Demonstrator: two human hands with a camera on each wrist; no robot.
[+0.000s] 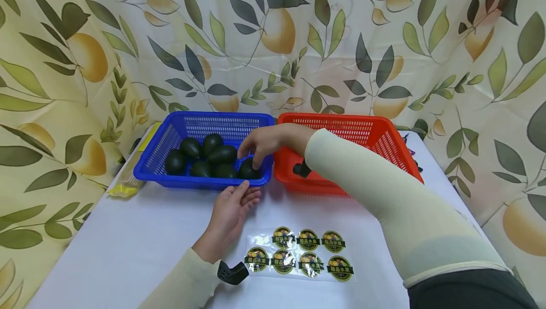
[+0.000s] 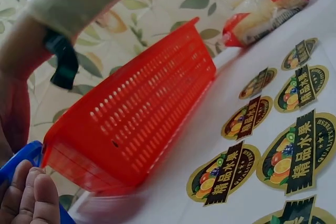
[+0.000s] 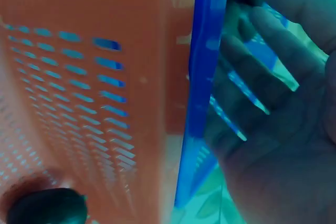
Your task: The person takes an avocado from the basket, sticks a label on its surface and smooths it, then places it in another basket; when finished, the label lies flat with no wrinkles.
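Head view, left to right. Blue basket sits left of centre and holds a cluster of dark avocados. They fill its middle and right part; the one in the near-right corner is the avocado being handled.

Left hand lies just below the basket's near wall, fingers straight and together, tips touching the rim close to that corner. It holds nothing. The left wrist view confirms this: fingertips against the blue edge.

Right hand reaches in from the right, crossing over the seam between the blue basket and the red basket. Its fingers curl downward onto the corner avocado, which lies directly beneath the fingertips, slightly toward the lower left of the palm. Contact is visible, but whether the grip is closed I cannot tell. The right hand is the nearer hand.

Sticker sheet lies on the table at lower centre, well apart from both baskets.
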